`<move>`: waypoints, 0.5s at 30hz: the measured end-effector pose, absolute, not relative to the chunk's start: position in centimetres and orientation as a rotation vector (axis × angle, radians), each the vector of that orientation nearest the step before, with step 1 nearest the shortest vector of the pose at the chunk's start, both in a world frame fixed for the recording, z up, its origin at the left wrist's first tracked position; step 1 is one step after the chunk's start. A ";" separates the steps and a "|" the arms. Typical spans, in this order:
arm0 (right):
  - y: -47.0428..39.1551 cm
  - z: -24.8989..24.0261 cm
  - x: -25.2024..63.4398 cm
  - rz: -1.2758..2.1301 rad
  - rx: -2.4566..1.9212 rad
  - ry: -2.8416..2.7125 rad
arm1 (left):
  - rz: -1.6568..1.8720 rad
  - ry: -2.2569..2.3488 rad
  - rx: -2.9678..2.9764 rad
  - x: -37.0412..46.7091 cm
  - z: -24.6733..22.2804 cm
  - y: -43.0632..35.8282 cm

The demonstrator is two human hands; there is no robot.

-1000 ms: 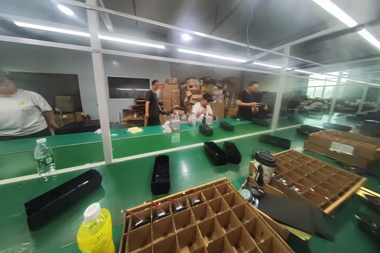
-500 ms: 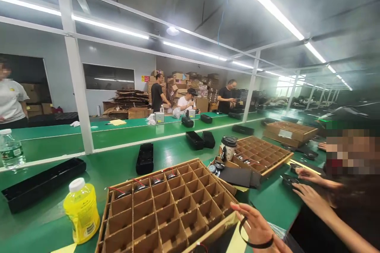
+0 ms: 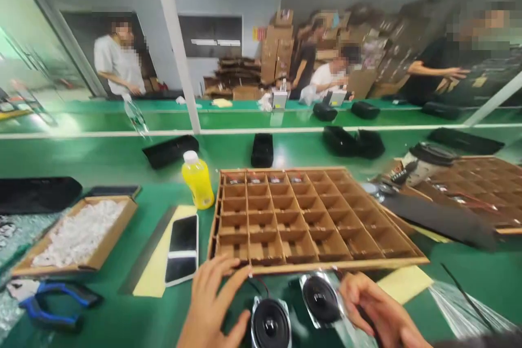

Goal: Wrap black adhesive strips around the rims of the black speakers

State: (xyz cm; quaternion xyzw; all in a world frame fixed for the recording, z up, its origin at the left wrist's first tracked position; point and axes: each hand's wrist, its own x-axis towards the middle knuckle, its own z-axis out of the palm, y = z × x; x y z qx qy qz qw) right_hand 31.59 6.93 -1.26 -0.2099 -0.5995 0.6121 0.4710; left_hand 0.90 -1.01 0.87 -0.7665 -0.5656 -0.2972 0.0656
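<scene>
My left hand (image 3: 216, 304) is spread with its fingers apart at the front edge of a cardboard divider tray (image 3: 285, 235), its thumb close to a square-framed speaker (image 3: 270, 325) with a black cone. A second speaker (image 3: 321, 298) sits tilted just right of it. The curled fingers of my right hand (image 3: 377, 310) are at this speaker's right edge and appear to grip it, though motion blurs the contact. Several speakers with red wires stand in the tray's back row (image 3: 255, 178); most front cells show bare cardboard.
To the left are blue-handled pliers (image 3: 57, 299), a box of white bits (image 3: 81, 234), a phone (image 3: 182, 250) and a yellow bottle (image 3: 198, 179). A lidded cup (image 3: 426, 163) and another divider tray (image 3: 485, 185) stand right. People work behind the green bench (image 3: 232, 144).
The view has swung left and down, so the tray sits more central. Both my hands and two speakers now show at its front edge; the nearby co-worker at right has left view.
</scene>
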 end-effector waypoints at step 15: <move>6.2 0.5 30.1 1.796 -0.772 -1.308 | -0.477 -1.801 -2.924 7.7 -0.9 2.0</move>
